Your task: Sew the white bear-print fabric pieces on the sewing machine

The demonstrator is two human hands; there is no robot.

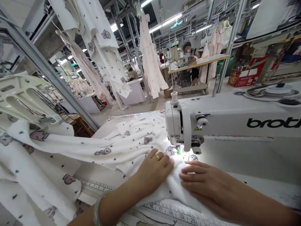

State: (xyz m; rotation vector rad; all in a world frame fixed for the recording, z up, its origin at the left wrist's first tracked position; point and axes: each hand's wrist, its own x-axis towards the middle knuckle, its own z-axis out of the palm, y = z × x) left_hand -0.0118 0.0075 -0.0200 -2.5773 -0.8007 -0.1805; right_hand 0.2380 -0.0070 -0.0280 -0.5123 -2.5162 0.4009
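White fleecy fabric [124, 146] printed with small grey-pink animals and dark specks lies bunched across the sewing table. Its right part reaches under the lit needle area of a white sewing machine [221, 114]. My left hand [154, 169], with a ring and a pale bangle, is closed on the fabric just left of the needle, its fingers bent. Against the cloth in front of the needle, my right hand [207, 185] rests with fingers stretched out, close together and lying flat. The left thumb and the needle tip are hidden.
Printed ruler tapes [169, 212] run along the table's front. At left, a pale plastic hanger clamp [25, 97] carries more of the printed cloth. Pink and white garment pieces [150, 56] hang beyond. A person [188, 62] sits at another bench [199, 62]; a red box [242, 77] stands behind.
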